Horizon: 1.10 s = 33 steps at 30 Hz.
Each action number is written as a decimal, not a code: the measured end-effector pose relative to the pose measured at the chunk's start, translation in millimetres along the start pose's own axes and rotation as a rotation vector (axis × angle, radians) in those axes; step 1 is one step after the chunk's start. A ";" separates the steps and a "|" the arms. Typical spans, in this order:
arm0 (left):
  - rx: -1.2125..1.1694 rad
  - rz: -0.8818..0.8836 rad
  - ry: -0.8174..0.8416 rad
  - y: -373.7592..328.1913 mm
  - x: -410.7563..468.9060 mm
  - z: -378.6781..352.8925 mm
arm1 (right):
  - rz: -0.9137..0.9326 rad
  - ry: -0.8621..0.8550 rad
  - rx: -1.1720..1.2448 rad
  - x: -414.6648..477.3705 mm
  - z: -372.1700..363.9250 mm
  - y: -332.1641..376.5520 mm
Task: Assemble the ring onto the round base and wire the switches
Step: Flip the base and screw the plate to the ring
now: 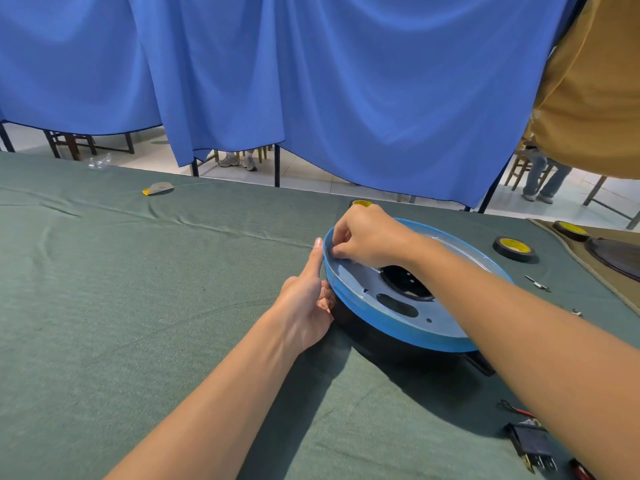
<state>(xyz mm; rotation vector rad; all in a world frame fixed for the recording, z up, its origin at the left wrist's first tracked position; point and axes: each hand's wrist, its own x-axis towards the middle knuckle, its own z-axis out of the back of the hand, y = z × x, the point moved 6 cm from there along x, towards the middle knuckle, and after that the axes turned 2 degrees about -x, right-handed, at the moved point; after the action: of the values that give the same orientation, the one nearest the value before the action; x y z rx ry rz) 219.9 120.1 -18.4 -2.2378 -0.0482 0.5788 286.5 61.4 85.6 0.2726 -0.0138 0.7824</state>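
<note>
Black rocker switch (pixel 531 445), near-right of black round base (pixel 374 341) on green-cloth counter (pixel 138 306); blue plastic ring (pixel 398 329) atop base, likely light, stiff, best rim-held: left hand (pixel 308 306) grips its edge, right hand (pixel 367 237) pinches rim.

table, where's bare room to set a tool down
The widest bare cloth on the table is left of the left hand, from the near edge to the yellow scrap. Also free: the strip in front of the blue ring, between the forearms. Crowded on the right: tape roll, small metal part, switch.
</note>
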 end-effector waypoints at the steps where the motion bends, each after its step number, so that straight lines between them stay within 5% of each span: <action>1: 0.014 0.003 0.008 0.3 0.6 0.2 | 0.003 -0.013 0.006 -0.7 1.1 -0.1; 6: 0.121 0.023 0.090 0.2 -0.2 -5.8 | -0.039 -0.131 0.042 -21.9 29.3 -21.5; 17: 0.272 0.051 -0.037 -18.7 -11.3 -0.9 | -0.443 -0.387 0.005 -124.9 78.1 -147.9; 25: 0.310 0.040 -0.067 -16.5 -16.4 -3.3 | -0.687 -0.081 -0.152 -169.9 22.5 -196.3; 33: 0.505 0.007 -0.107 -24.1 -18.7 -2.3 | -0.762 -0.222 -0.178 -172.1 17.9 -197.7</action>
<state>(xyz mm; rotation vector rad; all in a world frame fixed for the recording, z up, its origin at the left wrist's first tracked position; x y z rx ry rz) 207.8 130.6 7.7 -1.7179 0.0467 0.6344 303.7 -196.1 36.5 0.1723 -0.1780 -0.0098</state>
